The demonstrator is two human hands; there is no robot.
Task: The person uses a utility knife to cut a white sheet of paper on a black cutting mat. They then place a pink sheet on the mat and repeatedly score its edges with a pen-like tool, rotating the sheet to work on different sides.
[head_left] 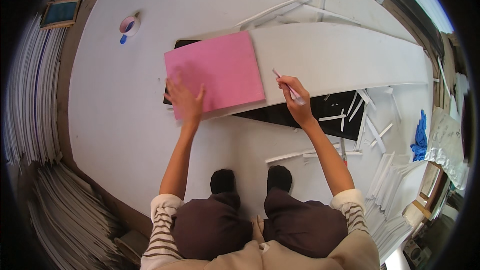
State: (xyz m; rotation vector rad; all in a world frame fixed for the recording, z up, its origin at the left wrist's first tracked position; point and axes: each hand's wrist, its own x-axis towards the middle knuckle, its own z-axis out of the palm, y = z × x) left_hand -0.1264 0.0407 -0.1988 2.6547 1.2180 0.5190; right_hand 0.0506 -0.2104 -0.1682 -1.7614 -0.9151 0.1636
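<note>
A flat pink rectangular board lies slightly turned on the white surface, its right part over a long white board. Black material peeks out from under its upper-left edge. My left hand is at the pink board's lower-left part with the fingers spread; whether they press on it I cannot tell. To the right of the pink board, my right hand is closed round a slim, pale pen-like tool whose tip points up and left. The tool's exact kind does not show.
A black sheet with white offcut strips lies right of my feet. A roll of tape with something blue in it stands at the upper left. Stacked sheets line the left side. A crumpled blue cloth or glove lies far right.
</note>
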